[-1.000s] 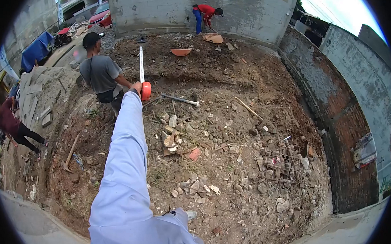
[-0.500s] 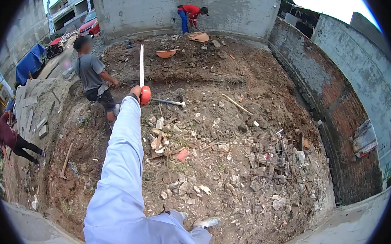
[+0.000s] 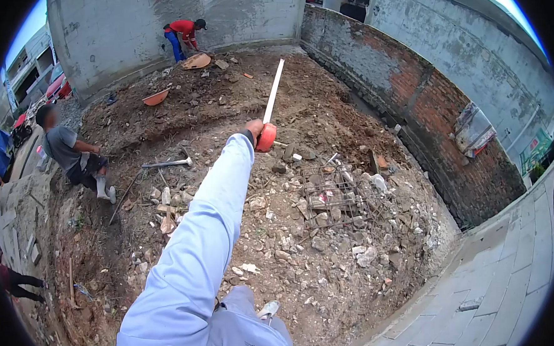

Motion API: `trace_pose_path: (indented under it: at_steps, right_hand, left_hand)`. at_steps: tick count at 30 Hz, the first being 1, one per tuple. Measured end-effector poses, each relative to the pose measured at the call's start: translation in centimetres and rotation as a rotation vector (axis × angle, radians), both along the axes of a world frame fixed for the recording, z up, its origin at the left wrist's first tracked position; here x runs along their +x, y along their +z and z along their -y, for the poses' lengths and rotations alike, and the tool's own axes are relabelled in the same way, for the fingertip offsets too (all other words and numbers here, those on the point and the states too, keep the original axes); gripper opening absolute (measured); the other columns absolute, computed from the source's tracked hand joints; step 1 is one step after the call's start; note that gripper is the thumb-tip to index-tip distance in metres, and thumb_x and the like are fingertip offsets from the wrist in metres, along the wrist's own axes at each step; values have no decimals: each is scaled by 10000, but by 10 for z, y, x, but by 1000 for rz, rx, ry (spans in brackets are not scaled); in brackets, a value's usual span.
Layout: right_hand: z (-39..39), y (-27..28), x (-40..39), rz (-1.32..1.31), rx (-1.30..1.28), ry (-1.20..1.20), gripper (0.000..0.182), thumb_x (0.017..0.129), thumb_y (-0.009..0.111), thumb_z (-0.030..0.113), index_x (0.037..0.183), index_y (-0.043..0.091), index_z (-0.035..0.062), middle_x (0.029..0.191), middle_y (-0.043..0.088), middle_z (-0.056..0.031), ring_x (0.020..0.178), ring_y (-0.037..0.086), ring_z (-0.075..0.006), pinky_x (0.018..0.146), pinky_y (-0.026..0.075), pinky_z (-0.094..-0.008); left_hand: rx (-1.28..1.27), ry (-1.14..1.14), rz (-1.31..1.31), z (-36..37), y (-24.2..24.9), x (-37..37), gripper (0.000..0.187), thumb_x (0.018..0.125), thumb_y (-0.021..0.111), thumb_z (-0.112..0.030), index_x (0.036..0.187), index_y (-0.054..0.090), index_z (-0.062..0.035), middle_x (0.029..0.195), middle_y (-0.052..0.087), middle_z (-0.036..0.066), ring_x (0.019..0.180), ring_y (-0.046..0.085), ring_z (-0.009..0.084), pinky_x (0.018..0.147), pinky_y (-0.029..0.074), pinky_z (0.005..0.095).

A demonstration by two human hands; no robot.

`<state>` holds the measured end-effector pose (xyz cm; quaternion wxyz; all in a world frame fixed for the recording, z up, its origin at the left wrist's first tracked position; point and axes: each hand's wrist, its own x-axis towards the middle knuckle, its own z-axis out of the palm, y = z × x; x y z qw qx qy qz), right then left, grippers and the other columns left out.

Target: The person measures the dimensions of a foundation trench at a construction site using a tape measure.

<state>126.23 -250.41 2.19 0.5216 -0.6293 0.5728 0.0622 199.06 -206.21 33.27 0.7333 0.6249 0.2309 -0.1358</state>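
My left hand (image 3: 253,128), at the end of a stretched-out arm in a pale blue sleeve, is closed round a red tape measure (image 3: 266,138). Its white blade (image 3: 274,91) sticks out stiffly, away from me and slightly to the right, above the ground. Below and beyond the hand lies rubble-strewn soil. A sledgehammer (image 3: 168,163) rests on the ground to the left of the hand. To its right, a rusty rebar cage (image 3: 331,194) lies among stones. My right hand is out of view.
A person in grey (image 3: 71,153) stands at left; another in red (image 3: 184,36) bends by the far wall near orange basins (image 3: 155,98). Dark-trousered legs (image 3: 25,285) show at lower left. A brick wall (image 3: 419,93) runs along the right, a block wall (image 3: 470,308) nearer me.
My view has turned to the right. My left arm has swung right with the tape measure, whose blade now leans rightward. The person in grey has shifted their legs.
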Motion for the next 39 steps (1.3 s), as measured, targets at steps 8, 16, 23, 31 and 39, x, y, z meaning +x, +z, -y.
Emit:
trace_pose_path:
  at_steps: [8, 16, 23, 31, 39]
  right_hand:
    - [-26, 26, -6, 196, -6, -453, 129, 803, 542, 120, 767, 544, -3, 656, 603, -87, 485, 564, -158, 395, 446, -282]
    - [-163, -39, -56, 32, 324, -737, 138, 793, 563, 162, 784, 551, 25, 645, 609, -110, 503, 591, -221, 377, 423, -338]
    - [-261, -44, -1, -76, 149, -1071, 229, 820, 593, 205, 868, 601, -19, 707, 624, -77, 579, 583, -170, 505, 454, -309]
    - [-404, 31, 151, -37, 170, -1534, 292, 809, 591, 261, 814, 603, -31, 675, 619, -72, 590, 583, -145, 550, 465, -288]
    - [-590, 63, 278, -105, 417, -2223, 241, 822, 527, 196, 843, 573, -40, 689, 608, -112, 573, 603, -187, 471, 484, -300]
  left_hand:
    - [-191, -417, -50, 137, -9, 6, 211, 824, 413, -247, 806, 542, -82, 685, 582, 72, 590, 593, 237, 530, 508, 399]
    - [-79, -797, -643, 174, -253, -138, 234, 812, 403, -207, 824, 533, -12, 650, 532, 93, 560, 526, 252, 544, 466, 400]
    - [386, -1539, -991, 258, -333, -258, 280, 847, 398, -271, 822, 558, -43, 647, 558, 88, 556, 556, 262, 529, 490, 420]
    - [853, -2431, -788, 307, -383, -357, 250, 834, 446, -224, 741, 561, -23, 592, 557, 112, 474, 559, 249, 445, 490, 400]
    - [878, -2509, -935, 334, -496, -467, 250, 783, 384, -147, 585, 503, -51, 473, 479, 125, 339, 452, 269, 309, 353, 401]
